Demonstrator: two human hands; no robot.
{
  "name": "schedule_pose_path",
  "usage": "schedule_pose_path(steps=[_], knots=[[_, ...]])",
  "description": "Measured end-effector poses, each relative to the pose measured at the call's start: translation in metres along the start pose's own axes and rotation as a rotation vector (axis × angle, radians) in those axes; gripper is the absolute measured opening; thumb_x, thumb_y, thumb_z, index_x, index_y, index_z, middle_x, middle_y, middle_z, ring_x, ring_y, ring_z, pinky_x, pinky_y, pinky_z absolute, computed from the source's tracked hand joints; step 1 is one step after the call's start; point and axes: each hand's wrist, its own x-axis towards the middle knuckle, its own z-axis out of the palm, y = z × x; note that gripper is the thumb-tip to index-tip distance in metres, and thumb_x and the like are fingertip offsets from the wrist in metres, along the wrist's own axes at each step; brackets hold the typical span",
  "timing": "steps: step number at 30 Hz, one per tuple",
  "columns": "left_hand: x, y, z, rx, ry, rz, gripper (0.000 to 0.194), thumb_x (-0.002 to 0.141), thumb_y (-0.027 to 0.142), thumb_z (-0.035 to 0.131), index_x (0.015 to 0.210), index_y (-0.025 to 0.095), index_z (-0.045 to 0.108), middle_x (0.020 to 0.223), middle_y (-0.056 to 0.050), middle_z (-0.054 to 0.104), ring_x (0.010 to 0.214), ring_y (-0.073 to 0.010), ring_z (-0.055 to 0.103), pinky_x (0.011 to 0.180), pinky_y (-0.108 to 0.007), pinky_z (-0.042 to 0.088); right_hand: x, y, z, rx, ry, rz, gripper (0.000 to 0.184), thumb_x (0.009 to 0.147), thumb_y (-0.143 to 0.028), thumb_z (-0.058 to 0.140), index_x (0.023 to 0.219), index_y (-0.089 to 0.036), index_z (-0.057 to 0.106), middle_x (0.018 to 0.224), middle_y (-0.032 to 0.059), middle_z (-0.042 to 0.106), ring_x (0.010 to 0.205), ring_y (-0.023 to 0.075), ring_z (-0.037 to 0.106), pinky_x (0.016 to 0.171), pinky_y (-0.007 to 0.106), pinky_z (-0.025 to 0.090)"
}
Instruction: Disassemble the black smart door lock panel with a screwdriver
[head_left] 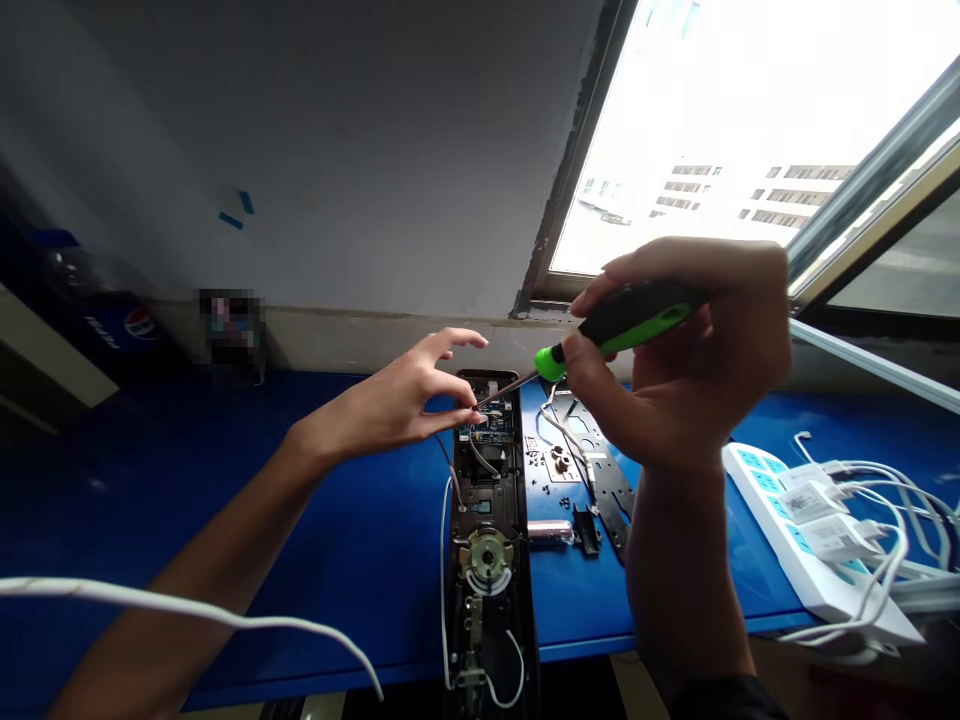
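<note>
My right hand grips the black and green handle of a screwdriver, its shaft slanting down and left. The tip meets the pinched thumb and forefinger of my left hand, whose other fingers stand apart. What the pinch holds is too small to make out. Just below lies a circuit board at the far end of a long, dark, opened device housing. Thin wires run from the board, and a round metal part sits lower in the housing.
Right of the housing, a black metal plate lies near scattered small screws, a pinkish cylinder and a small black bracket. A white power strip bears chargers and cables. A white cable crosses at lower left. Behind are wall and window.
</note>
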Motion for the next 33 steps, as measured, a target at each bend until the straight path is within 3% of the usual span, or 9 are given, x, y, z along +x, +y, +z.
schedule_pose_path(steps=[5, 7, 14, 16, 19, 23, 27, 29, 33], knots=[[0.005, 0.015, 0.006, 0.118, 0.082, 0.086, 0.018, 0.098, 0.031, 0.066, 0.091, 0.019, 0.077, 0.135, -0.011, 0.053, 0.122, -0.027, 0.057, 0.095, -0.04, 0.057, 0.006, 0.006, -0.026, -0.071, 0.053, -0.02, 0.032, 0.081, -0.022, 0.073, 0.109, -0.034, 0.06, 0.098, 0.0034, 0.065, 0.085, 0.0246, 0.069, 0.066, 0.042, 0.06], [0.014, 0.026, 0.013, 0.116, 0.047, 0.114, 0.018, 0.099, 0.028, 0.064, 0.092, 0.016, 0.076, 0.116, -0.01, 0.061, 0.102, -0.0206, 0.062, 0.083, -0.033, 0.057, 0.008, 0.012, -0.041, -0.103, -0.089, 0.05, 0.037, 0.079, -0.015, 0.072, 0.109, -0.033, 0.06, 0.097, 0.0027, 0.066, 0.082, 0.0228, 0.068, 0.067, 0.04, 0.059], [0.08, 0.058, 0.067, 0.295, -0.378, 0.202, 0.026, 0.093, 0.007, 0.056, 0.073, 0.014, 0.07, 0.081, -0.005, 0.067, 0.073, -0.0163, 0.062, 0.065, -0.029, 0.046, 0.003, 0.048, -0.069, -0.247, -0.645, 0.332, 0.036, 0.077, -0.017, 0.068, 0.112, -0.024, 0.063, 0.08, -0.0013, 0.062, 0.062, 0.0117, 0.054, 0.054, 0.028, 0.045], [0.096, 0.057, 0.084, 0.372, -0.498, 0.187, 0.024, 0.086, 0.002, 0.056, 0.069, 0.014, 0.067, 0.074, -0.005, 0.066, 0.062, -0.0144, 0.057, 0.057, -0.028, 0.041, 0.003, 0.055, -0.069, -0.261, -0.722, 0.397, 0.034, 0.077, -0.017, 0.067, 0.111, -0.023, 0.063, 0.078, -0.0015, 0.06, 0.061, 0.0103, 0.05, 0.053, 0.027, 0.041], [0.11, 0.052, 0.103, 0.412, -0.523, 0.185, 0.022, 0.075, -0.005, 0.058, 0.066, 0.014, 0.066, 0.067, -0.004, 0.065, 0.053, -0.0141, 0.053, 0.05, -0.028, 0.035, 0.002, 0.059, -0.07, -0.259, -0.759, 0.458, 0.035, 0.078, -0.018, 0.066, 0.112, -0.023, 0.062, 0.079, -0.0012, 0.058, 0.062, 0.0101, 0.048, 0.054, 0.027, 0.04], [0.114, 0.051, 0.109, 0.428, -0.489, 0.174, 0.023, 0.078, -0.004, 0.057, 0.07, 0.014, 0.069, 0.07, -0.006, 0.069, 0.059, -0.0177, 0.06, 0.053, -0.03, 0.04, 0.002, 0.06, -0.073, -0.246, -0.757, 0.47, 0.035, 0.079, -0.02, 0.066, 0.114, -0.024, 0.061, 0.078, -0.0017, 0.057, 0.063, 0.0107, 0.047, 0.055, 0.027, 0.039], [0.105, 0.054, 0.093, 0.42, -0.425, 0.17, 0.021, 0.088, 0.002, 0.057, 0.081, 0.014, 0.073, 0.086, -0.008, 0.074, 0.078, -0.0217, 0.068, 0.07, -0.034, 0.051, 0.002, 0.059, -0.074, -0.254, -0.739, 0.45, 0.035, 0.079, -0.02, 0.066, 0.113, -0.024, 0.062, 0.078, -0.0022, 0.057, 0.063, 0.0104, 0.046, 0.056, 0.027, 0.038], [0.094, 0.051, 0.082, 0.393, -0.334, 0.182, 0.019, 0.091, 0.006, 0.06, 0.08, 0.014, 0.073, 0.089, -0.007, 0.074, 0.082, -0.0213, 0.068, 0.077, -0.036, 0.054, 0.002, 0.058, -0.073, -0.247, -0.734, 0.437, 0.034, 0.079, -0.02, 0.067, 0.113, -0.024, 0.062, 0.078, -0.0024, 0.057, 0.063, 0.0102, 0.046, 0.056, 0.027, 0.039], [0.062, 0.04, 0.068, 0.32, -0.08, 0.233, 0.019, 0.099, 0.017, 0.059, 0.092, 0.015, 0.076, 0.11, -0.01, 0.075, 0.115, -0.0268, 0.063, 0.097, -0.042, 0.055, 0.002, 0.057, -0.07, -0.223, -0.748, 0.414, 0.032, 0.081, -0.021, 0.068, 0.112, -0.025, 0.061, 0.075, -0.0033, 0.057, 0.062, 0.0102, 0.047, 0.055, 0.026, 0.04]])
